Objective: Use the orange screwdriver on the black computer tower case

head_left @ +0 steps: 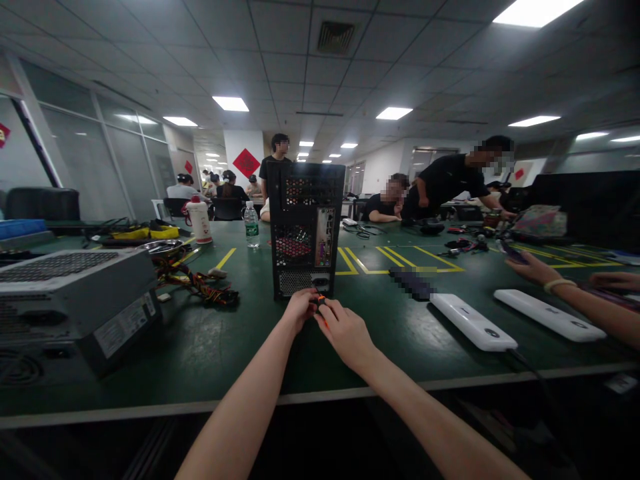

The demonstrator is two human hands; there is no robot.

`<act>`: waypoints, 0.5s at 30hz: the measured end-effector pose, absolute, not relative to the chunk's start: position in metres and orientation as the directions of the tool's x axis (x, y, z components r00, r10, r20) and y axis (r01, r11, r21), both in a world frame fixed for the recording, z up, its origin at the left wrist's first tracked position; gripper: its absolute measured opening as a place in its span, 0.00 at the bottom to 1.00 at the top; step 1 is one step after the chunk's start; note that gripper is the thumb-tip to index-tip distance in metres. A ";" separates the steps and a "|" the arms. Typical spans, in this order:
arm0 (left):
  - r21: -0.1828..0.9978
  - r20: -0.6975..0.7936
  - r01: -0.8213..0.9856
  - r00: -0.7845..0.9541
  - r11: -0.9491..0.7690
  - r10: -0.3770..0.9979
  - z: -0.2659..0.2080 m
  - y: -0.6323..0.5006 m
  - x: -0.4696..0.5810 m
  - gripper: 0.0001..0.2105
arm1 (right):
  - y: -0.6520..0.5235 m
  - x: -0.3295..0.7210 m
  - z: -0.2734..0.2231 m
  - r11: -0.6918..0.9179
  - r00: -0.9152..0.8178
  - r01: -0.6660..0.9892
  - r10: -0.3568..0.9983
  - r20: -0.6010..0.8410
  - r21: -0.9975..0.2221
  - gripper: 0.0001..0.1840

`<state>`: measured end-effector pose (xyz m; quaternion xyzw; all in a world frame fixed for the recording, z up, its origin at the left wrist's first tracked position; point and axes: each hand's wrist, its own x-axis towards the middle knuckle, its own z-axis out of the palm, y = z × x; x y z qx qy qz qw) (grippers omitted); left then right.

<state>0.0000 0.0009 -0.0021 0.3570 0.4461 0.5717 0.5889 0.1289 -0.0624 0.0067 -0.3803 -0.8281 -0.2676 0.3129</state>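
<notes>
A black computer case [307, 230] stands upright on the green table, its rear side facing me with perforated panels, a port plate and a power supply [295, 283] at the bottom. Low at that rear side, my right hand [346, 331] is closed around an orange-and-black screwdriver [321, 302]. The screwdriver's shaft points up toward the lower edge of the power supply. Close against it, my left hand [299, 310] is pinched at the front of the screwdriver, near the shaft. The tip and any screw are too small to make out.
Grey power supplies [75, 307] and bundled cables [200, 283] lie at left. A water bottle [251, 225] and a white flask [199, 220] stand behind. White elongated devices [473, 322] lie at right, near another person's hand [535, 270]. People [453, 177] are beyond the table.
</notes>
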 end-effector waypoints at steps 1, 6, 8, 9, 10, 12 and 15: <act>0.929 -0.115 -0.358 -0.048 0.091 0.992 -0.001 0.001 0.000 0.09 | -0.062 0.130 0.007 0.561 -0.515 0.800 0.460 0.723 0.212 0.11; 0.923 -0.109 -0.373 -0.020 0.094 0.994 0.000 0.000 -0.002 0.12 | -0.066 0.129 0.010 0.576 -0.530 0.791 0.475 0.703 0.207 0.09; 0.921 -0.108 -0.378 -0.016 0.094 0.994 0.000 0.001 -0.002 0.13 | -0.068 0.128 0.011 0.587 -0.533 0.786 0.486 0.692 0.194 0.09; 0.920 -0.106 -0.381 -0.015 0.092 0.994 0.000 0.002 -0.003 0.13 | -0.068 0.128 0.011 0.590 -0.531 0.787 0.493 0.689 0.184 0.09; 0.919 -0.105 -0.383 -0.014 0.092 0.994 -0.001 0.002 -0.003 0.14 | -0.067 0.128 0.010 0.590 -0.524 0.789 0.500 0.689 0.171 0.09; 0.918 -0.102 -0.385 -0.014 0.089 0.995 -0.002 0.004 -0.004 0.15 | -0.066 0.129 0.008 0.581 -0.502 0.800 0.510 0.699 0.150 0.09; 0.921 -0.095 -0.381 -0.012 0.083 0.995 -0.003 0.005 -0.004 0.16 | -0.063 0.131 0.005 0.547 -0.468 0.825 0.517 0.717 0.144 0.09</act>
